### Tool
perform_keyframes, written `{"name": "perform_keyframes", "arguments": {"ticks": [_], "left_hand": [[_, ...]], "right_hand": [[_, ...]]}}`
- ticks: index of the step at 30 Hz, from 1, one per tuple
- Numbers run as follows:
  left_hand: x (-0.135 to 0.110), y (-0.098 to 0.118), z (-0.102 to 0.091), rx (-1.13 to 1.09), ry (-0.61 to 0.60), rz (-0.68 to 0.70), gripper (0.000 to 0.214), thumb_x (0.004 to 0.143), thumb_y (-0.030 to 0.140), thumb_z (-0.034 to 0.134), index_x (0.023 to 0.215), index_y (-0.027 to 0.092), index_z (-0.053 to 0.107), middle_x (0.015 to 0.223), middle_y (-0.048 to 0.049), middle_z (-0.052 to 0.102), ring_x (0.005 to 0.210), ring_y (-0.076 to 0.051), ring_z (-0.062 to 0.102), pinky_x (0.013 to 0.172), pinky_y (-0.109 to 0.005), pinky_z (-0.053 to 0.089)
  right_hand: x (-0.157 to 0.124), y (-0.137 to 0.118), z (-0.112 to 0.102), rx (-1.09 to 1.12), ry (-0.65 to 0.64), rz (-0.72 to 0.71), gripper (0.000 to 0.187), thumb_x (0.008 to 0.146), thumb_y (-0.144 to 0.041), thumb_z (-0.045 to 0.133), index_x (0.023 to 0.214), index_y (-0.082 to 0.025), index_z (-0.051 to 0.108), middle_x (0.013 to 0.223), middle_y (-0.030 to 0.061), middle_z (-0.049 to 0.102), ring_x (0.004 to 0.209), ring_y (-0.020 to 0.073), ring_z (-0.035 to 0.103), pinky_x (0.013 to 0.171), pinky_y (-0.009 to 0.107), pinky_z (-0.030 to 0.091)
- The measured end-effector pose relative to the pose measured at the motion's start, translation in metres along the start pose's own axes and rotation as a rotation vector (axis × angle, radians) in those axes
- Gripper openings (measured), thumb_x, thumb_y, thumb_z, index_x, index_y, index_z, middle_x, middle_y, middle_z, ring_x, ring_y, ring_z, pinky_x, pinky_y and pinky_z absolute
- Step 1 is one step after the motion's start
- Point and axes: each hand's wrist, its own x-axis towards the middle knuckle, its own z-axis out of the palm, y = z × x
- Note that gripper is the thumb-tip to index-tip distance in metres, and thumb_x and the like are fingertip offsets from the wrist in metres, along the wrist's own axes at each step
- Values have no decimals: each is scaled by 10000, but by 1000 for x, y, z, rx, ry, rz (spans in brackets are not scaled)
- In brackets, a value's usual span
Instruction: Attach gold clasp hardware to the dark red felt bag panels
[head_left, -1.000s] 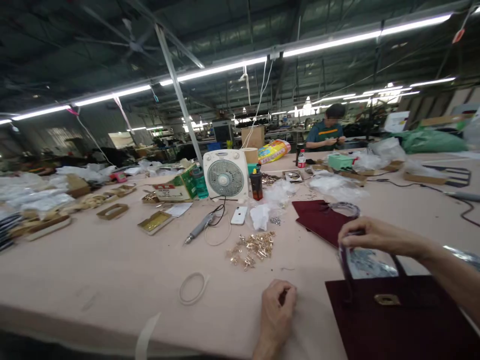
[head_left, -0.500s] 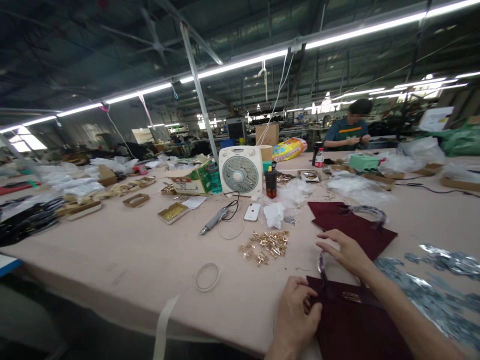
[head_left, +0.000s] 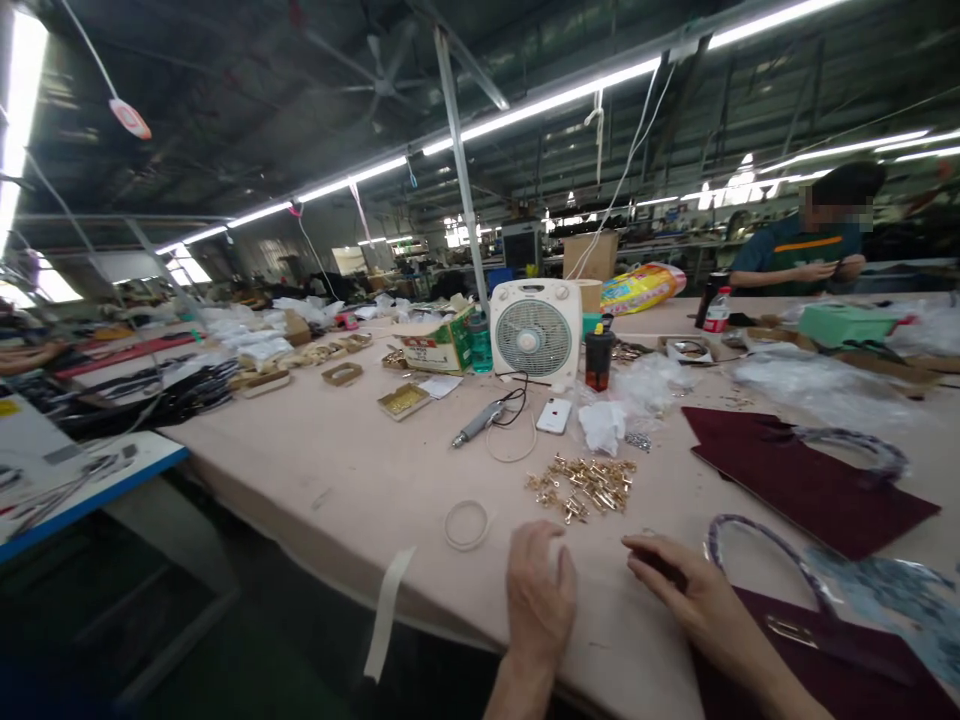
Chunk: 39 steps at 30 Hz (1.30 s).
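Note:
My left hand (head_left: 538, 592) is low over the table edge, thumb apart from the fingers, with nothing visible in it. It is just in front of a heap of small gold-coloured metal pieces (head_left: 589, 482). To its right, my right hand (head_left: 686, 595) is open, its fingers stretched toward the left hand. Beneath and beside the right forearm lies a dark red bag panel (head_left: 847, 650) with a gold clasp plate (head_left: 791, 631) and a plastic-wrapped looped handle (head_left: 757, 530). Another dark red panel (head_left: 795, 480) with a wrapped handle lies behind it.
Left of my hands lies a white ring (head_left: 466, 526), perhaps a tape roll. Farther back are a grey electric screwdriver (head_left: 478, 425), a phone (head_left: 554, 416), a box fan (head_left: 535, 335) and a bottle of dark liquid (head_left: 598, 358). A co-worker (head_left: 810, 240) is across the table.
My view has turned left, so the table's things appear farther right. Both hands have come away from the bag's top edge and handle, toward the gold pieces.

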Motion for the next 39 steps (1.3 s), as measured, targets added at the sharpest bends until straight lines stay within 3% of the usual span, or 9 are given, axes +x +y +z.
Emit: {"name": "perform_keyframes", "arguments": {"ticks": [2, 4, 6, 8, 15, 20, 25, 33, 39], "left_hand": [[16, -36, -23, 188, 104, -48, 378, 903, 133, 558, 1273, 186, 615, 1233, -136, 677, 1224, -308, 595, 1082, -545, 502], [23, -69, -39, 298, 85, -60, 464, 869, 154, 601, 1332, 140, 587, 1278, -168, 666, 1274, -357, 567, 1111, -616, 471], [22, -92, -47, 323, 10, -61, 441, 884, 157, 575, 1324, 132, 592, 1240, -167, 685, 1219, -349, 612, 1078, -606, 507], [14, -101, -48, 301, -49, -44, 381, 945, 192, 523, 1316, 163, 599, 1173, -145, 709, 1118, -314, 672, 1000, -554, 569], [-20, -68, -30, 152, -257, 198, 335, 1003, 276, 570, 1338, 268, 590, 1037, -78, 748, 976, -232, 726, 883, -405, 617], [-25, -51, -19, 109, -311, 304, 327, 1014, 260, 564, 1341, 266, 579, 1048, -75, 759, 969, -228, 730, 877, -405, 614], [-23, -48, -19, 132, -323, 313, 314, 1019, 268, 561, 1332, 254, 589, 1043, -75, 767, 970, -231, 732, 881, -412, 610], [-16, -45, -21, 195, -384, 306, 238, 1021, 245, 531, 1232, 268, 638, 1055, -66, 765, 954, -239, 726, 833, -404, 607], [-4, -41, -16, 169, -423, 327, 347, 955, 126, 529, 1248, 270, 648, 1260, -86, 701, 1175, -244, 672, 976, -405, 599]], "right_hand": [[1, -4, 8, 29, -36, 33, 380, 957, -531, 623, 1187, -254, 744, 1212, 101, 742, 1150, 293, 681, 1037, 412, 537], [4, -10, 18, 69, -72, 50, 378, 966, -513, 611, 1200, -240, 730, 1164, 98, 746, 1078, 274, 697, 987, 397, 550], [9, -15, 30, 116, -98, 47, 356, 968, -481, 609, 1197, -233, 724, 1134, 96, 745, 1038, 263, 702, 964, 392, 551], [13, -18, 42, 166, -112, 34, 331, 969, -441, 611, 1201, -230, 717, 1136, 94, 739, 1037, 255, 699, 970, 393, 545], [10, -31, 66, 217, -102, 9, 457, 869, -196, 665, 1325, -225, 643, 1153, 73, 701, 995, 211, 668, 911, 358, 546], [5, -33, 67, 167, -89, -52, 381, 887, -238, 736, 1263, -246, 679, 1098, 42, 702, 933, 188, 661, 836, 309, 535], [3, -25, 72, 83, -38, -67, 223, 911, -255, 745, 1132, -237, 723, 980, 23, 702, 857, 176, 662, 791, 291, 517], [0, -23, 74, -57, -69, -94, 137, 996, -240, 630, 1059, -267, 749, 997, 25, 729, 945, 198, 683, 879, 311, 515], [-2, -21, 79, -111, -45, -99, 149, 1005, -241, 606, 1085, -259, 729, 1017, 33, 722, 956, 206, 680, 900, 321, 525]]}}
